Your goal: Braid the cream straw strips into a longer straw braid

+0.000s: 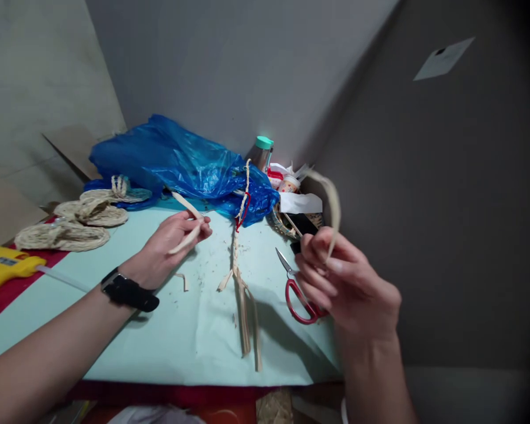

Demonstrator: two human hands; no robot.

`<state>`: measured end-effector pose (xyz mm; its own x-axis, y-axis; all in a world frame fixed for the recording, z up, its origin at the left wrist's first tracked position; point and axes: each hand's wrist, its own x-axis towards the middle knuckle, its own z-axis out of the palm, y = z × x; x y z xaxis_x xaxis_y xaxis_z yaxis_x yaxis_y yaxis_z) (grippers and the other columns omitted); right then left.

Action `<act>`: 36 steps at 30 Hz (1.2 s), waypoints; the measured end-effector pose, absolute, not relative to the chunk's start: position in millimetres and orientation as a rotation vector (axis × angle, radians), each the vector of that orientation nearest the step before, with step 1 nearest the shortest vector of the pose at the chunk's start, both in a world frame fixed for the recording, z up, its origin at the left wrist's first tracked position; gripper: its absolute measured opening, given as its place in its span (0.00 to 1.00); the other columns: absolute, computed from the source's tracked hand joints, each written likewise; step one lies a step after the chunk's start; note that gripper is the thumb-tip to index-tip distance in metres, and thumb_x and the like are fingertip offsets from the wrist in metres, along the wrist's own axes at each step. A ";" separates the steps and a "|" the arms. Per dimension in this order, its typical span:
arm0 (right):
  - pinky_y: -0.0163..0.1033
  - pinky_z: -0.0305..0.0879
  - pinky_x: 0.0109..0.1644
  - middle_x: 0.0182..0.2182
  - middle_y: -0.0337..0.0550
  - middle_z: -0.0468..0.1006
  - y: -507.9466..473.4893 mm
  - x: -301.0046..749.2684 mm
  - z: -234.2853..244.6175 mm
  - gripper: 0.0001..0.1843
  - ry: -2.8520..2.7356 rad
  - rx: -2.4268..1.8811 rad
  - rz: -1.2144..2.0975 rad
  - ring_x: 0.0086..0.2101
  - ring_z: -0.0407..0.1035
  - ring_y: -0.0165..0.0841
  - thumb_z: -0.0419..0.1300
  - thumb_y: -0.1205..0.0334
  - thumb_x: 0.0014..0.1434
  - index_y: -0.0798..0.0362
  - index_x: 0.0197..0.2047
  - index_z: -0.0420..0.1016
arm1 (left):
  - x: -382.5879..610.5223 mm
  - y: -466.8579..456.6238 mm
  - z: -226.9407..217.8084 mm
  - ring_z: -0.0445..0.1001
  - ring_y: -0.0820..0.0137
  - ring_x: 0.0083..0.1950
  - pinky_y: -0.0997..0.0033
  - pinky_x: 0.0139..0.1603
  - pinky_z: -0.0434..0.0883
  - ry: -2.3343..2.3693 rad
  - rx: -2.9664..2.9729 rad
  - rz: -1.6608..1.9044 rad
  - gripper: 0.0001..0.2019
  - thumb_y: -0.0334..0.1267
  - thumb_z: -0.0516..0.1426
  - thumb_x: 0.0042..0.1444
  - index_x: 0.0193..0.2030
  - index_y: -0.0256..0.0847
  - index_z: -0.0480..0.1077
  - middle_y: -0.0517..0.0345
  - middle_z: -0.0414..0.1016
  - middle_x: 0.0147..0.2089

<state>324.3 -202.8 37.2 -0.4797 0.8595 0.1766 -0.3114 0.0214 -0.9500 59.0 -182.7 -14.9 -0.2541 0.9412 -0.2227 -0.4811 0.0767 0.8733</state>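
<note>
Far left, a yellow tool [4, 268] lies at the table edge with woven straw pieces [70, 224] stacked beside it, likely parked clear of the work area. A blue plastic bag [176, 162] slumps against the wall behind. The left hand [172, 244], black watch [128, 291] at the wrist, sits low over the mint sheet [181, 335], fingers closed on a pale strip [186, 227] — the strip runs through the fingertips, both ends poking out, the upper end toward the bag. In the centre a braided strand [242, 265] lies along the sheet between the hands, touched by neither, with a red tie [242, 216] near its top and loose ends splayed toward the person. Red-handled scissors [298, 294] lie just beside the right hand [348, 285], probably kept within reach. That hand is raised, thumb and fingers pinching a curved strip [334, 206] at its lower end — the rest arcs up over the grip.
</note>
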 end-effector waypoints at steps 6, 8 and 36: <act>0.32 0.50 0.18 0.26 0.36 0.60 -194.5 358.1 18.0 0.07 -1.526 -1.153 1.078 0.19 0.51 0.26 0.58 0.57 0.58 0.48 0.39 0.64 | 49.6 -188.5 -11.7 0.68 0.80 0.23 0.85 0.22 0.70 1.084 0.617 1.426 0.08 0.19 0.57 0.48 0.28 0.35 0.69 0.56 0.69 0.30; 0.38 0.62 0.27 0.30 0.41 0.67 -183.3 363.8 2.6 0.12 -1.742 -1.410 0.637 0.24 0.62 0.32 0.56 0.58 0.59 0.50 0.46 0.65 | 48.7 -194.3 -13.2 0.69 0.78 0.24 0.83 0.24 0.72 1.115 0.659 1.373 0.07 0.22 0.58 0.51 0.34 0.36 0.72 0.56 0.70 0.30; 0.36 0.53 0.32 0.28 0.44 0.77 -172.9 281.0 -18.4 0.10 -2.380 -1.142 0.902 0.28 0.67 0.34 0.59 0.56 0.60 0.53 0.35 0.76 | 87.2 -231.7 -41.6 0.46 0.84 0.18 0.83 0.18 0.43 1.202 0.774 1.169 0.08 0.41 0.60 0.57 0.38 0.38 0.70 0.70 0.57 0.20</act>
<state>281.0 -172.9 -18.4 -0.6138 0.7886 0.0373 0.5658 0.4724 -0.6758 87.2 -231.7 -41.6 -0.0493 0.9563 -0.2883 -0.2618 0.2662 0.9277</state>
